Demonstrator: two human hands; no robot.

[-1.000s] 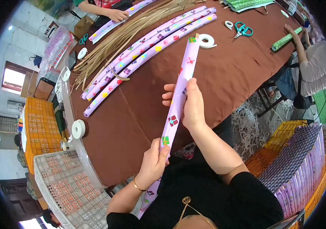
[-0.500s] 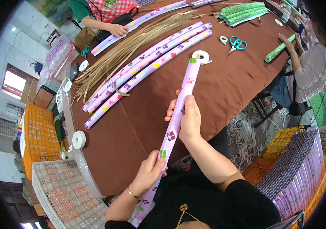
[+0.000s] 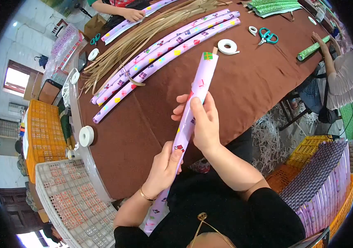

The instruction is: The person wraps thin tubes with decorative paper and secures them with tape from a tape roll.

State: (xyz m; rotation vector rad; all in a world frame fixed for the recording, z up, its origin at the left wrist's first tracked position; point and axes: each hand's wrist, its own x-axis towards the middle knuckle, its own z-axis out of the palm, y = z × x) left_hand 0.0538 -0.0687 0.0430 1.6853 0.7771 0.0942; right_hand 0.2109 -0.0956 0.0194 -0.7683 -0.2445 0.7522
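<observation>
A lilac roll of wrapping paper (image 3: 201, 78) printed with small gift boxes slants up from my lap over the table's near side. Lower down, my left hand (image 3: 163, 168) is wrapped round it, thumb along the top. My right hand (image 3: 206, 124) grips it higher up, its thumb pressed on the paper and its fingers round the far side. A thin tan strip pokes out at the roll's upper end. Just beyond that end lies a roll of white tape (image 3: 221, 50). More lilac rolls (image 3: 166, 62) lie side by side across the table, left of my hands.
Tan strips (image 3: 143, 43) are heaped behind the lilac rolls. Teal scissors (image 3: 269, 36) and a small tape ring (image 3: 252, 30) lie on the brown cloth (image 3: 143, 124). Two people work at the far and right sides. Crates (image 3: 73, 194) flank me, one holding stacked rolls (image 3: 317, 198).
Both hands, still on the roll, have moved slightly up along with it. My right thumb has shifted to lie across the paper. The view has tilted a little.
</observation>
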